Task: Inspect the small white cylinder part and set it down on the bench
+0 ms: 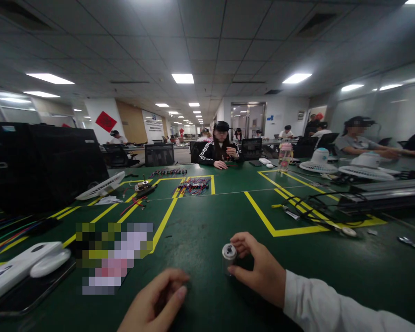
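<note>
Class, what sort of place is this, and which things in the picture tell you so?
Probably an assembly workshop or training room in an office-like space: the green table is marked off with yellow tape and holds a cluster of coloured wires and white fan-like units.

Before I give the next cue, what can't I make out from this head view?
All in the head view:
Small silver-topped grey cylinder: lower right side, hidden by the right hand.
Left hand: wrist, cut off by the bottom edge.
Pink-and-lilac patch on the green table: identity, hidden by pixelation.
Silver metal tool: right end, cut off by the right edge.
</note>
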Motion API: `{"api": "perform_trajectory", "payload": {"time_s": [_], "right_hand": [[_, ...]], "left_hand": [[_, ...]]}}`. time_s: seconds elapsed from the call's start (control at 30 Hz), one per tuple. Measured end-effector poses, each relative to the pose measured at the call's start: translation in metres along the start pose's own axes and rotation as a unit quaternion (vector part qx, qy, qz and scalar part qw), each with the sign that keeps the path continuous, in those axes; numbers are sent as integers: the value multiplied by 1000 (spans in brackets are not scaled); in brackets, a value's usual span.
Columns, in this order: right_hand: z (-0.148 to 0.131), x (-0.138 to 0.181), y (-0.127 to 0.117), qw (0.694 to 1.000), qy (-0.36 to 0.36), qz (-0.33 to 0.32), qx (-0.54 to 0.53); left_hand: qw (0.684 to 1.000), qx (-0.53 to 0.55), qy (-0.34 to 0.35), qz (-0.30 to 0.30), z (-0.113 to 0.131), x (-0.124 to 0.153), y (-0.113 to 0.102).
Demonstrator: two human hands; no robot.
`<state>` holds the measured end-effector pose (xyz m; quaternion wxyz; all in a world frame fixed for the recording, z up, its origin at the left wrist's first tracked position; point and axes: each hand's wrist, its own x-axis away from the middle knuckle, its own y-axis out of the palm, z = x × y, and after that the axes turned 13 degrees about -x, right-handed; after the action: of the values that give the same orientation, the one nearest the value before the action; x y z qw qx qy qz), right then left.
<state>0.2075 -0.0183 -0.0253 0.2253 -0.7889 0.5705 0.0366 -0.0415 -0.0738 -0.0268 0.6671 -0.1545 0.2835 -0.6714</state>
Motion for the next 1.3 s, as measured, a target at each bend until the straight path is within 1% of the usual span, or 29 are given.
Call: {"api": "perform_trajectory", "payload": {"time_s": [0.07, 0.17, 0.27, 0.37, 0.5, 0.6, 0.67, 0.73, 0.83, 0.97, 1.07, 1.17, 1.23, 1.3], "right_hand": [[-2, -2, -1, 1000, 12, -13, -14], [-4, -3, -4, 999, 18, -39, -23], [-6, -4, -5, 998, 11, -49, -28], [-7, -3, -4, 998, 3, -52, -31], [-8, -2, -3, 998, -1, -56, -16], [-7, 3, -10, 999, 4, -28, 27], [-4, 9, -21, 998, 3, 2, 67], [2, 18, -39, 992, -5, 42, 121], [18, 34, -78, 969, -14, 117, 215], [41, 63, -145, 924, -7, 226, 310], [53, 85, -196, 892, 41, 295, 339], [62, 105, -235, 864, 113, 331, 362], [69, 115, -253, 850, 133, 340, 379], [76, 120, -264, 847, 137, 333, 390]], "left_hand": [[999, 5, 37, -5, 19, -16, 20], [997, 15, 70, 8, 41, -38, 46], [995, 10, 98, 18, 54, -51, 60], [993, -4, 114, 27, 62, -55, 62], [993, -17, 113, 41, 67, -57, 51], [994, -25, 102, 39, 62, -60, 44], [994, -41, 103, 16, 55, -61, 43], [991, -69, 116, -16, 47, -60, 44], [983, -119, 135, -45, 37, -57, 47], [977, -156, 138, -54, 33, -55, 48], [978, -144, 139, -50, 32, -56, 46], [984, -111, 135, -39, 33, -52, 40], [987, -93, 123, -33, 32, -43, 31], [990, -84, 106, -32, 26, -30, 19]]}}
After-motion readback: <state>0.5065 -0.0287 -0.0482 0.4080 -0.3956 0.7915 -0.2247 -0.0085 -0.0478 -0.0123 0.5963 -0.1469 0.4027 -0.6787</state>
